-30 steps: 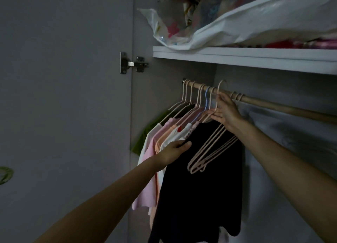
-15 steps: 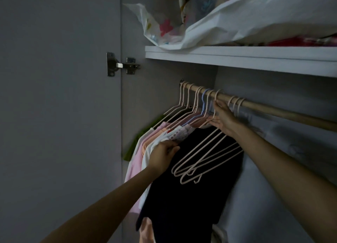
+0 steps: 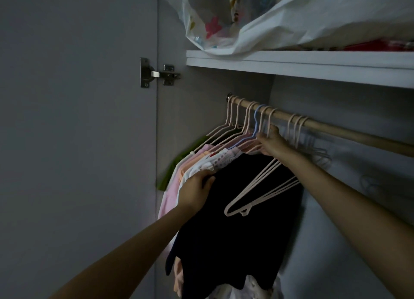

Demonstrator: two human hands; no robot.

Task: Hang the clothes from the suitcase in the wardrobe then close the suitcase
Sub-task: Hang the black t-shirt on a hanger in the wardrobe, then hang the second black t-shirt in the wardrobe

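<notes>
Two hands were busy inside the wardrobe. At 9 o'clock of the black top (image 3: 235, 209), the left hand (image 3: 197, 192) had its fingers curled round that top's shoulder edge. Up at 12 o'clock, the right hand (image 3: 270, 141) gripped the neck of a pink hanger (image 3: 270, 119) hooked over the wooden rail (image 3: 336, 130). Three bare hangers (image 3: 257, 191) hung in front. This looked like the hanging step. Next, both hands probably needed to let go and fetch more clothes. No suitcase showed.

two hands (image 3: 197, 191), one rod (image 3: 336, 130), one shelf (image 3: 291, 65)
</notes>
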